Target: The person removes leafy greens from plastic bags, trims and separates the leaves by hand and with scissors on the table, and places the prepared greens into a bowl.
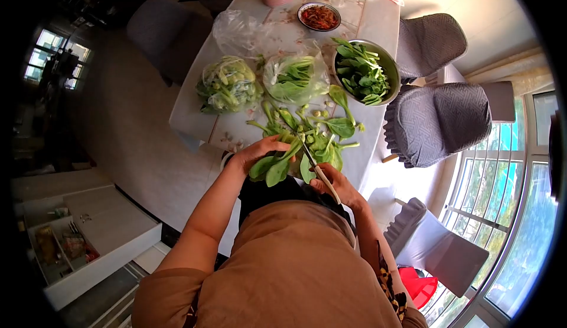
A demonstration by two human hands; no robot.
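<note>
Bok choy [275,167] is clasped in the left hand [262,150], fingers curled round it; the right hand [338,184] closes its fingers around a pale-handled knife [326,181], blade just beside the left fingertips.

Daylight enters at the right through a tall, white-framed glass window [534,222], its panes partly washed out to pale blue, and brightens the smooth cream wall [455,3] at the far right. The left side is dim, the dark grey upholstered chair [159,30] at the far left sinking into shadow, while the loose, broad-leaved green vegetables [341,127] in the centre appear evenly lit and fairly sharp; fisheye distortion bends outlines towards the periphery, and black vignetting fills the corners.
</note>
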